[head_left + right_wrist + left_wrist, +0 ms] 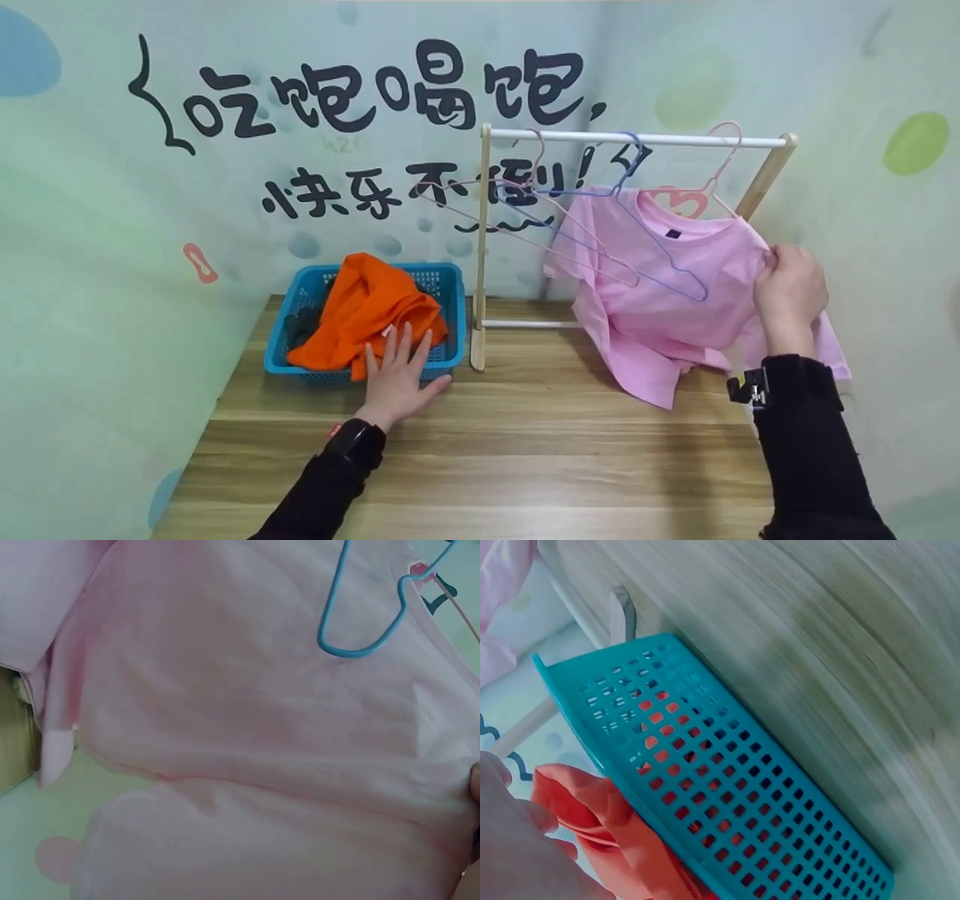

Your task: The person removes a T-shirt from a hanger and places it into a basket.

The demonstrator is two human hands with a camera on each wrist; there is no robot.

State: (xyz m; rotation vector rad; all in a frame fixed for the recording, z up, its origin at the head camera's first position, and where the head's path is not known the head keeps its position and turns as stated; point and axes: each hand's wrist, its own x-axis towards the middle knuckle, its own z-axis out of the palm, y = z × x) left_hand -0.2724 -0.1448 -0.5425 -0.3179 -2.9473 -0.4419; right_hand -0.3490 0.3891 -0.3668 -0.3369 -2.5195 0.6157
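A pink T-shirt [675, 262] hangs from a pink wire hanger [712, 184] at the right end of a small rack. My right hand [791, 292] pinches the shirt at its shoulder; in the right wrist view the pink fabric [225, 712] fills most of the picture, fingertips [475, 784] just showing at the right edge. Over the front edge of a blue plastic basket [277, 360] my left hand [397, 379] spreads its fingers, close to the orange garment [367, 300] heaped inside. In the left wrist view that hand [517, 840] overlaps the orange cloth [630, 847].
The wood-and-white rack [481, 247] stands right of the basket. A blue hanger [694, 292] and another pink hanger [465, 217] hang from its bar, left of the shirt's hanger. Dark cloth [300, 330] lies under the orange garment. Printed curtains surround the wooden table [525, 465].
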